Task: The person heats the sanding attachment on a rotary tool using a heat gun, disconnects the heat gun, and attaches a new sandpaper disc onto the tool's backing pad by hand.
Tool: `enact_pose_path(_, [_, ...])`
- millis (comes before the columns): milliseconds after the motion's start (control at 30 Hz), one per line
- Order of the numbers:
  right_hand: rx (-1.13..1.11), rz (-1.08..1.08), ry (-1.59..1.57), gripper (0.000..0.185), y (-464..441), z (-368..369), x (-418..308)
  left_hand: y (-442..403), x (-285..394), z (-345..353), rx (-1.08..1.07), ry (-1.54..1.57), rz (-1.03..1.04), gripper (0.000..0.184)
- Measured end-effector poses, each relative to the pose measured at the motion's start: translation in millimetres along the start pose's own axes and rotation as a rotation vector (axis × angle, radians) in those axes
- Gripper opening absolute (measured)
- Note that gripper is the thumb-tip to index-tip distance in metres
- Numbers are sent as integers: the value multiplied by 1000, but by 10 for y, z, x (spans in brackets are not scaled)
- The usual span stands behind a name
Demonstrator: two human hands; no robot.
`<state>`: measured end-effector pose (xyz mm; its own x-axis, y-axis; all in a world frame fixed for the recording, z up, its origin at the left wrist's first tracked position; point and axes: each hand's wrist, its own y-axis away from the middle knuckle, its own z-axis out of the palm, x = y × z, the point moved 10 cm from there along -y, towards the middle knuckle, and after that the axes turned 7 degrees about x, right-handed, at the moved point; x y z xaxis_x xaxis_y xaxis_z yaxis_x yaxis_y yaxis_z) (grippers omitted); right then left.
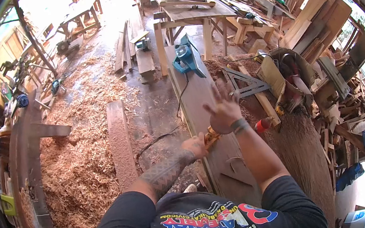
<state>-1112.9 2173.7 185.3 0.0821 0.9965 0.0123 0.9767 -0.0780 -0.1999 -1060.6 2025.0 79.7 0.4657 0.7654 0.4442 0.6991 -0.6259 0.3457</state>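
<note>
head view: left hand (194, 147) clamped round amber tool (212, 138), presumably for steadiness; right hand (225, 116), two o'clock, fingers apart. planer (187, 58) rests twelve o'clock on plank (196, 105), apparently for clearance.

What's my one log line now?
left hand: gripping orange tool; right hand: open; plank: below hands; blue power tool: on plank
</note>
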Motion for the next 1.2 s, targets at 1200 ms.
enact_pose_path(1200, [395, 121, -201, 85, -567, -782, 142, 28, -15, 55, 9, 0, -10, 65])
